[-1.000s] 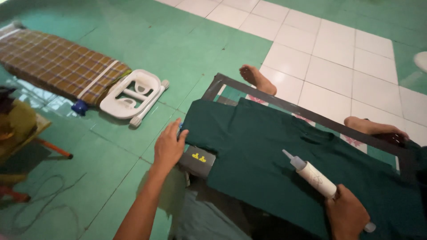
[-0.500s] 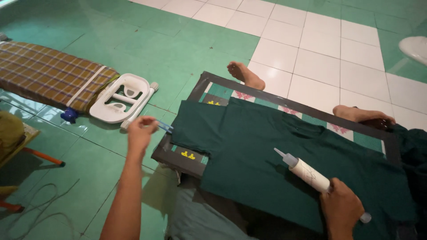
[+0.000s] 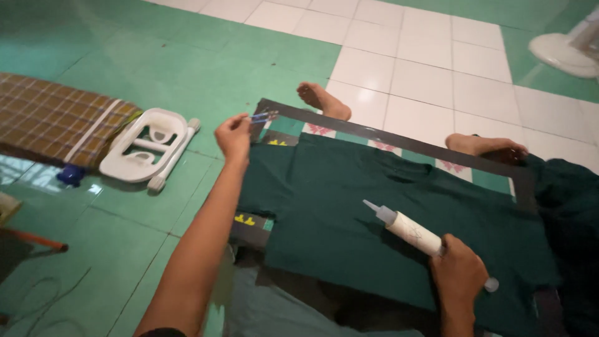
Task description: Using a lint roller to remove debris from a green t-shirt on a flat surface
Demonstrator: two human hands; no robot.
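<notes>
A dark green t-shirt (image 3: 374, 212) lies flat over a dark rectangular frame (image 3: 387, 134) on the floor. My right hand (image 3: 458, 274) grips a white tube with a pointed nozzle (image 3: 412, 231), its tip aimed left just above the shirt. My left hand (image 3: 234, 134) is raised over the frame's far left corner and pinches a small thin blue tool (image 3: 265, 116). Two bare feet (image 3: 321, 100) (image 3: 483, 146) rest beyond the frame's far edge.
A white plastic stand (image 3: 146, 146) lies on the green floor left of the frame, beside a brown plaid padded board (image 3: 53, 122). A white fan base (image 3: 561, 53) stands at the top right. More dark green cloth (image 3: 571, 206) lies at the right.
My left hand left the shirt's left edge, picked up the small blue tool and rose toward the frame's far left corner. The right hand kept hold of the tube.
</notes>
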